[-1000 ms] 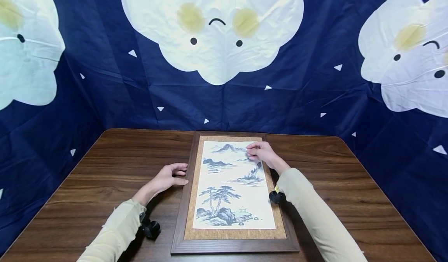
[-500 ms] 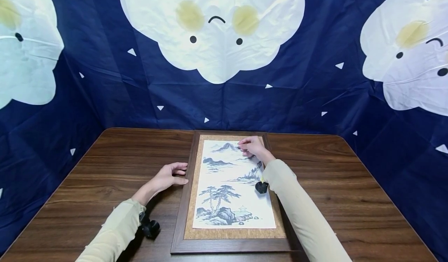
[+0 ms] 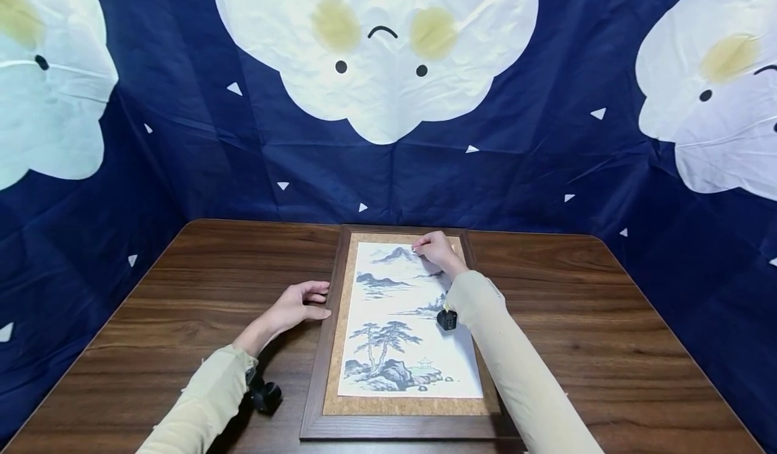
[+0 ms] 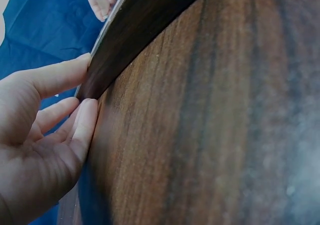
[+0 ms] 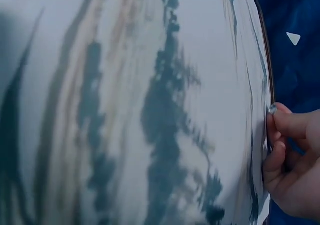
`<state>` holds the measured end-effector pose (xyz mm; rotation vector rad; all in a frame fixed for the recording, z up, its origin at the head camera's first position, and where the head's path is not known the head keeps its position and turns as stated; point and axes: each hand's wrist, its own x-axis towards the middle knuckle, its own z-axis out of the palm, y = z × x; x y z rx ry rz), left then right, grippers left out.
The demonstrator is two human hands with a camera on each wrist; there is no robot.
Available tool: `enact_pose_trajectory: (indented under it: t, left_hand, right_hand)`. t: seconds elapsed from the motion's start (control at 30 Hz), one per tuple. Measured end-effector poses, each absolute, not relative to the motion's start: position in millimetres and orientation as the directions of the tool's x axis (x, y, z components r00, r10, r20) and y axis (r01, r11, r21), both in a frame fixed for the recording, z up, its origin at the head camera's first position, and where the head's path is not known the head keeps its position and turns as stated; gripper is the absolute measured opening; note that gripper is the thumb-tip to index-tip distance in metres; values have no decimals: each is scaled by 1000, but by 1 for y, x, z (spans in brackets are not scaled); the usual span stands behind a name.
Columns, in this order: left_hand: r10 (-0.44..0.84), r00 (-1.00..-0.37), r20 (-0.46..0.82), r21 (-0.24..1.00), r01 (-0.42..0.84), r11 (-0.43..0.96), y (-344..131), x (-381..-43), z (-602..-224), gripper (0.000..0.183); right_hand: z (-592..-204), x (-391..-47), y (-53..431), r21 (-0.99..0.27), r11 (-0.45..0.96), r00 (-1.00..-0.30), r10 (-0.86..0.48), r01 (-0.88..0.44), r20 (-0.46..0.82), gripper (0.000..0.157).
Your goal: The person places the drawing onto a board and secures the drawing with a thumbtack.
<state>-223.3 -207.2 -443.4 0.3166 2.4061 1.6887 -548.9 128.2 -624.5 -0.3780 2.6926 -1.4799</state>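
Note:
A brown-framed corkboard (image 3: 489, 405) lies on the wooden table, with a sheet of paper (image 3: 373, 311) bearing an ink landscape over most of its cork. At the sheet's far edge, my right hand (image 3: 438, 251) pinches a small shiny push pin (image 5: 272, 109) between thumb and fingertip. The pin's point is hidden, so I cannot tell whether it enters the cork. My left hand (image 3: 293, 307) rests against the frame's left side. In the left wrist view, the extended thumb and fingers (image 4: 85, 117) touch the edge of the frame (image 4: 145, 22).
A dark blue cloth (image 3: 388, 184) with white clouds hangs behind and at both sides of the table (image 3: 243, 265). Black wrist cameras sit on the left sleeve (image 3: 200, 400) and right sleeve (image 3: 516, 353). The board reaches almost to the table's far edge.
My right hand has shifted left and slightly away along the top of the sheet, still pinching the push pin. The left hand has stayed at the frame. The head view has shifted slightly.

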Motion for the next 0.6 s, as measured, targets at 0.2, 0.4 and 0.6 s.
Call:
enact_pose_trajectory:
  t: [0.2, 0.4, 0.6]
  left_hand:
    - [270, -963, -23, 941, 70, 331, -206, -223, -444, 59]
    - [270, -963, -22, 942, 71, 329, -207, -223, -443, 59]
    - [262, -965, -16, 944, 72, 323, -206, -222, -442, 58]
  right_hand:
    - [-522, -455, 107, -800, 563, -969, -229, -209, 92, 6]
    - [-492, -438, 95, -780, 614, -981, -196, -121, -3, 9]
    - [-430, -384, 78, -777, 629, -994, -76, 16, -82, 12]
